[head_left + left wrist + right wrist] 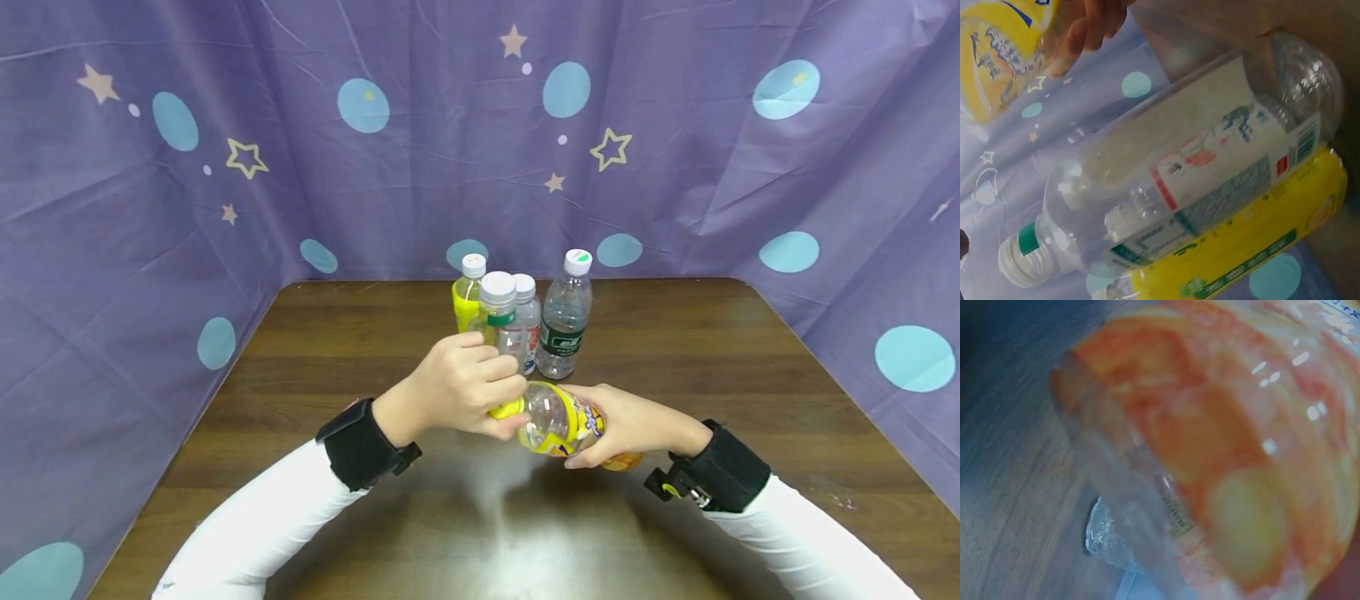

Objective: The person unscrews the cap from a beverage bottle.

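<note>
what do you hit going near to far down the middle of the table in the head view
yellow-label bottle held sideways between left hand and right hand → cluster of four upright bottles → purple curtain

Four upright bottles (517,321) just behind the hands, apparently clustered.

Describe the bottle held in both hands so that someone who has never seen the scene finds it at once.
On the brown table, in front of four upright bottles, the yellow-labelled bottle lies sideways. The right hand grips its body; the left hand grips its yellow cap. It alone is tipped over.
</note>
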`<state>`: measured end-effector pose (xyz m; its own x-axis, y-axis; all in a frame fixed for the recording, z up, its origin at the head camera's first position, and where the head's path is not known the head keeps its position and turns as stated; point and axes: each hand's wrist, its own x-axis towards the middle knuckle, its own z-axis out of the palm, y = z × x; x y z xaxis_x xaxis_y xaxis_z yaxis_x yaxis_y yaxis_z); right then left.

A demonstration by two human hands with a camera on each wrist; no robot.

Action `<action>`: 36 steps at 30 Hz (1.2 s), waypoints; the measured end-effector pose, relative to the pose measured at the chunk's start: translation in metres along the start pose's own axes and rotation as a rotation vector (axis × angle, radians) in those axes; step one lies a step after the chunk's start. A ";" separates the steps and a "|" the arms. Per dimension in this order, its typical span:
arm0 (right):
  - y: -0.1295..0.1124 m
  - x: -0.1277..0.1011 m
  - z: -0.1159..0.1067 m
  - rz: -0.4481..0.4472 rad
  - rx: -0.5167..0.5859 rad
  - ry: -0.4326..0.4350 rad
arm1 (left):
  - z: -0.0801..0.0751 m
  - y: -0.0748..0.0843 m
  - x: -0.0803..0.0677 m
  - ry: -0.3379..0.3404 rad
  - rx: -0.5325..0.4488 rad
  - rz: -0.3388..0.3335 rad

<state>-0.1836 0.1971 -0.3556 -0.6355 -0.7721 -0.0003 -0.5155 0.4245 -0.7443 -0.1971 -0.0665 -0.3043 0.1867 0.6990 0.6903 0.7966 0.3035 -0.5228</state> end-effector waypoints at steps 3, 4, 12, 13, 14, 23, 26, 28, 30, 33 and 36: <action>0.002 -0.002 -0.001 0.016 0.005 0.008 | 0.002 0.006 -0.002 -0.039 -0.004 -0.109; 0.003 -0.002 -0.001 0.018 0.004 0.014 | 0.002 0.009 -0.003 -0.060 -0.005 -0.158; 0.005 -0.004 -0.003 0.047 -0.037 0.053 | -0.004 0.035 0.004 -0.319 0.016 -0.651; 0.005 -0.005 -0.003 0.049 -0.044 0.054 | -0.004 0.036 0.005 -0.334 0.016 -0.668; 0.005 -0.005 -0.003 0.048 -0.048 0.053 | -0.005 0.036 0.005 -0.340 0.015 -0.658; 0.000 -0.005 -0.003 -0.053 -0.034 -0.018 | -0.006 0.000 0.003 -0.045 0.011 0.146; -0.001 -0.004 -0.002 -0.063 -0.022 -0.037 | -0.004 -0.007 0.006 0.027 0.036 0.286; -0.001 -0.004 -0.002 -0.047 -0.016 -0.034 | -0.003 -0.008 0.007 0.042 0.041 0.290; 0.000 -0.004 -0.002 -0.025 -0.017 -0.027 | -0.001 -0.007 0.007 0.043 0.043 0.250; 0.002 -0.006 -0.003 -0.003 -0.019 -0.023 | 0.002 -0.003 0.004 0.032 0.040 0.157; 0.004 -0.007 -0.004 0.005 -0.010 -0.022 | 0.005 0.002 0.001 0.002 0.030 0.046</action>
<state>-0.1836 0.2060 -0.3558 -0.6255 -0.7800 -0.0191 -0.5180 0.4335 -0.7374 -0.1986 -0.0623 -0.3073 0.2242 0.7115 0.6660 0.7697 0.2898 -0.5688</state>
